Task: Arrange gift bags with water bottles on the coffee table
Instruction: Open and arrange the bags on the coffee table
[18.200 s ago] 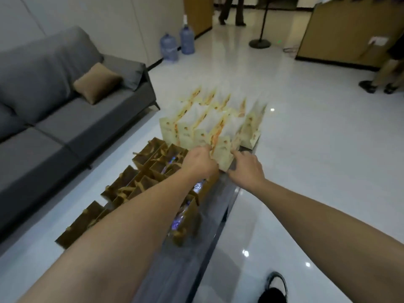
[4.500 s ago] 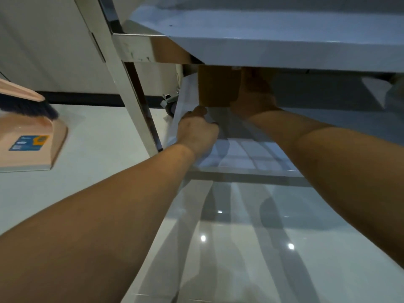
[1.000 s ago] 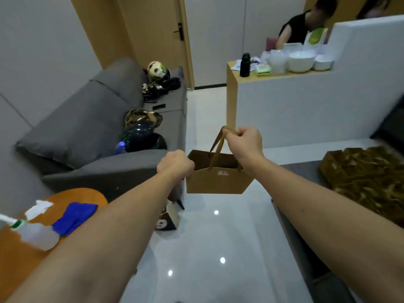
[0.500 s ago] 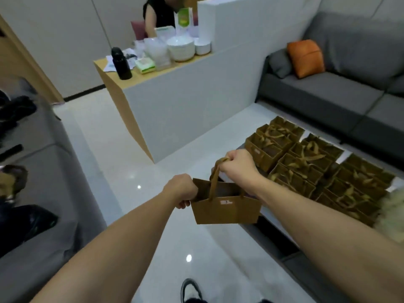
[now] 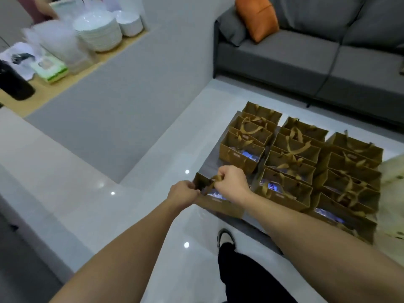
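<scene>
Three rows of kraft gift bags (image 5: pixel 293 158) fill the counter (image 5: pixel 209 166). New bag (image 5: pixel 215 201) sits at its near-left corner. Right hand (image 5: pixel 231 183) pinches the handles (image 5: pixel 216 178); left hand (image 5: pixel 182 193) grips the rim. Paper is stiff but crushable, bottle-weighted: lift by the handles.

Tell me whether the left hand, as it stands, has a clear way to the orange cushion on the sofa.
Probably not. The left hand grips the edge of the brown gift bag at the coffee table's near corner, while the orange cushion lies on the sofa beyond the rows of bags, seemingly out of arm's range.
</scene>
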### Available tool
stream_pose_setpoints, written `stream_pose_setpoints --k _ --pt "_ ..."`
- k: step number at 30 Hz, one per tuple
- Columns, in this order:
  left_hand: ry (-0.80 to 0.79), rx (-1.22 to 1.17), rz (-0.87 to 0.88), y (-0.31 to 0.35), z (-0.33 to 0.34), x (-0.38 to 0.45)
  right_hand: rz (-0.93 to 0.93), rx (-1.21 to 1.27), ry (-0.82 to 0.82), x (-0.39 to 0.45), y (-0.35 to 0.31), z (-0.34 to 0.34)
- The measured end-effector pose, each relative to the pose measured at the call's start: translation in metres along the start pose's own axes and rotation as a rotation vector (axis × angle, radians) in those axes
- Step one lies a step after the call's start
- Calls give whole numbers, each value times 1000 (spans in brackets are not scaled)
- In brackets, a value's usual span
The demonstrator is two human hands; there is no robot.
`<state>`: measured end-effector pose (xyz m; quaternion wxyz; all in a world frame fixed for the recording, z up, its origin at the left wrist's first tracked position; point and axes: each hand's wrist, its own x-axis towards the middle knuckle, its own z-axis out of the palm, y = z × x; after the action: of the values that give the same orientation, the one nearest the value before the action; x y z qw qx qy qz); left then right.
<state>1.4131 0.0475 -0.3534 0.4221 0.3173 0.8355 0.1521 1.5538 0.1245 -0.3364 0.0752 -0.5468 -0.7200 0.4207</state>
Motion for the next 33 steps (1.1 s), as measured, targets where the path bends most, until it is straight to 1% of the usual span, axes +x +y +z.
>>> stream_pose_setpoints --k 3,5,8,12,16,19,22,26,33 --pt "-128 54 4 17 9 43 58 -24 -26 45 14 3" --pt "-145 67 9 31 10 71 83 -40 -55 75 24 3" --pt "-150 88 31 45 12 104 111 -85 -19 111 41 8" --pt "-240 182 50 49 14 141 203 -125 -18 140 56 18" --pt "-321 273 68 45 10 179 259 -204 -2 165 53 17" --pt "-378 322 96 46 4 202 324 -256 46 173 50 10" --pt "-414 382 147 53 -3 215 379 -290 47 171 52 8" --pt "-422 425 193 63 -6 226 420 -264 64 164 50 12" --pt "-445 483 281 80 -4 226 451 -210 157 159 49 10"
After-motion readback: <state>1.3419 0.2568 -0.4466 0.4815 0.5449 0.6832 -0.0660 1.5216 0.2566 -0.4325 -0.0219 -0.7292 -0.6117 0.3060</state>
